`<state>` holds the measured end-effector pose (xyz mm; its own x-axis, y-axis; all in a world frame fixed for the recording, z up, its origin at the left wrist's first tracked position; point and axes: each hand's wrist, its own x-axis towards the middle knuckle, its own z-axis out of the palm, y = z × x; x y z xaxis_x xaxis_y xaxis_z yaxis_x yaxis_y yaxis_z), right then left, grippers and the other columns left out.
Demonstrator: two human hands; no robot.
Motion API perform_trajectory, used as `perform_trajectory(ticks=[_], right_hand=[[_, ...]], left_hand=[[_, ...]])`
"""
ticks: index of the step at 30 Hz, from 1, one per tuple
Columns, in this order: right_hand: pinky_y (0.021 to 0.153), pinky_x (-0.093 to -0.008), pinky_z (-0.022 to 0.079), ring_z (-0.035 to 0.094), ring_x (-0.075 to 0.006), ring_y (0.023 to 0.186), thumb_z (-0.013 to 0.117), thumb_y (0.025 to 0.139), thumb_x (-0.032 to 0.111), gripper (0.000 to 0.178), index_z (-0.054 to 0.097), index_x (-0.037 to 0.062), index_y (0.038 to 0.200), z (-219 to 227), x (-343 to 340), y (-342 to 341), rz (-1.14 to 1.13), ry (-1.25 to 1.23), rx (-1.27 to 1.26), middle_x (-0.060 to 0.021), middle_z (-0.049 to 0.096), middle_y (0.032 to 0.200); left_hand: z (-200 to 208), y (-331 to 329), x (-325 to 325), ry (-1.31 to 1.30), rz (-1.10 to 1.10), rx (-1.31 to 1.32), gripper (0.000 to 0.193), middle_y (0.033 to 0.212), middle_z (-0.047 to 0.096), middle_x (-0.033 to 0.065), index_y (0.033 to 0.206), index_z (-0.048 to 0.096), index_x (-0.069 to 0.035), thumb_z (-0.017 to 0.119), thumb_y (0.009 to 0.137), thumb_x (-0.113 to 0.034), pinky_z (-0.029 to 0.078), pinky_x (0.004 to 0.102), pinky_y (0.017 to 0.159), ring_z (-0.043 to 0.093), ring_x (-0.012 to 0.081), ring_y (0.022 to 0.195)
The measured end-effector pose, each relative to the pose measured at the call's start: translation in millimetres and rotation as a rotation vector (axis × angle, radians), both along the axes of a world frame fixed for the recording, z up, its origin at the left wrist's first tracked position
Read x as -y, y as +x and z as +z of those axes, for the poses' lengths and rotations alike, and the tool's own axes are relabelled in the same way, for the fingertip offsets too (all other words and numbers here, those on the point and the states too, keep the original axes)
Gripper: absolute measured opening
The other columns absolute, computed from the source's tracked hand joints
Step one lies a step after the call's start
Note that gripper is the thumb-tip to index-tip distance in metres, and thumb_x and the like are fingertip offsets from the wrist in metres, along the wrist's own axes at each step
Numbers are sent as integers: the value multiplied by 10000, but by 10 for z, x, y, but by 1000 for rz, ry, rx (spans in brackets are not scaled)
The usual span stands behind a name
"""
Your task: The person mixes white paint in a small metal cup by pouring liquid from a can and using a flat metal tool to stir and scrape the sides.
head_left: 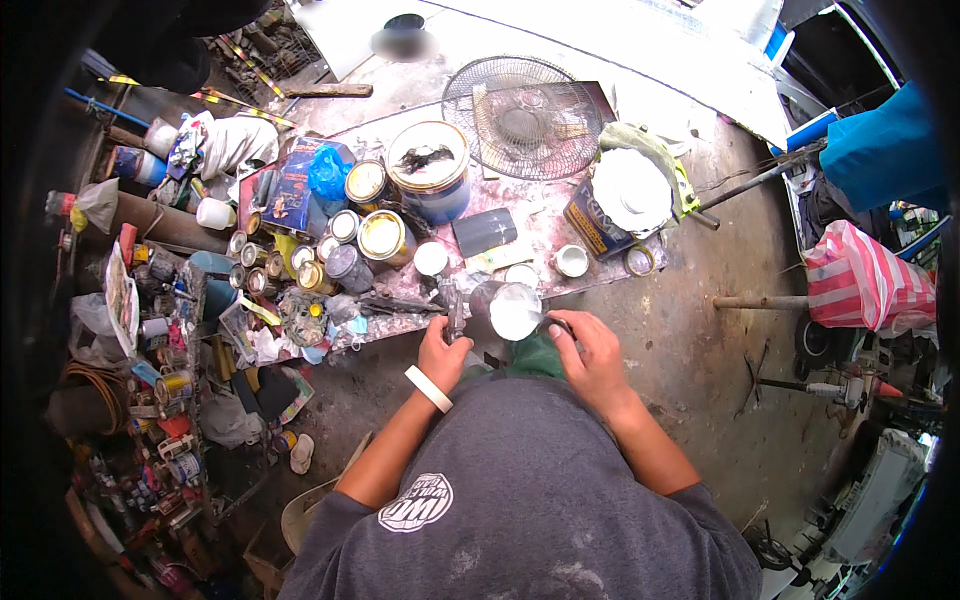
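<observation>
My left hand point(441, 356), with a white band at the wrist, is closed around the dark body of what looks like a paint spray gun point(455, 318). Right beside it is a round cup of white paint point(515, 313), tilted so that its white inside faces me; it seems joined to the gun. My right hand point(590, 358) pinches a dark, thin stick-like tool point(549, 322), whose tip meets the cup's right rim. How far it reaches into the paint I cannot tell. Both hands are just beyond my lap, at the near edge of the paint-stained table point(400, 322).
A large paint can point(430, 170), several smaller tins, a dark pad point(484, 232) and a small white cup point(571, 261) stand on the table. Behind them lies a round fan grille point(522, 115). A rectangular can point(600, 220) stands right; a striped bag point(858, 277) hangs farther right.
</observation>
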<state>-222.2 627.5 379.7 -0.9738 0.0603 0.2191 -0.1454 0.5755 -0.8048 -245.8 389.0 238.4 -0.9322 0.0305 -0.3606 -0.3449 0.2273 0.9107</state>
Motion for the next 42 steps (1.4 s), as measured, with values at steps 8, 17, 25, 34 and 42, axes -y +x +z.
perform_trajectory(ticks=[8, 17, 25, 34, 42], right_hand=[[739, -392, 517, 650, -294, 807, 686, 827, 27, 225, 661, 24, 1051, 267, 16, -32, 263, 222, -90, -119, 688, 944], [724, -378, 513, 646, -265, 816, 714, 780, 41, 238, 665, 56, 1013, 375, 316, -208, 367, 271, -212, -80, 673, 917], [702, -376, 519, 649, -265, 784, 716, 776, 44, 194, 669, 60, 964, 424, 272, -229, 354, 368, -184, -76, 659, 864], [684, -378, 518, 642, -269, 762, 713, 774, 42, 181, 665, 58, 947, 442, 233, -228, 346, 371, -153, -78, 643, 834], [683, -376, 515, 642, -271, 768, 705, 780, 38, 168, 660, 55, 941, 490, 153, -235, 354, 410, -132, -80, 646, 844]], left_hand=[[-65, 56, 234, 32, -45, 92, 306, 971, 625, 66, 1080, 573, 15, 646, 785, -20, 481, 273, 773, 583, 128, 839], [59, 117, 269, 363, 9, 219, 329, 927, 647, 81, 1093, 597, 31, 667, 784, -59, 486, 267, 752, 596, 130, 809], [-50, 141, 319, 374, -74, 276, 327, 964, 657, 86, 1108, 595, 33, 645, 796, -51, 505, 277, 790, 632, 151, 857], [-97, 142, 273, 330, -162, 258, 304, 918, 673, 91, 1073, 621, 36, 644, 791, -75, 496, 271, 756, 629, 139, 823], [-77, 103, 224, 324, -232, 290, 324, 1050, 658, 110, 1138, 584, 33, 592, 819, -18, 522, 291, 827, 666, 179, 903]])
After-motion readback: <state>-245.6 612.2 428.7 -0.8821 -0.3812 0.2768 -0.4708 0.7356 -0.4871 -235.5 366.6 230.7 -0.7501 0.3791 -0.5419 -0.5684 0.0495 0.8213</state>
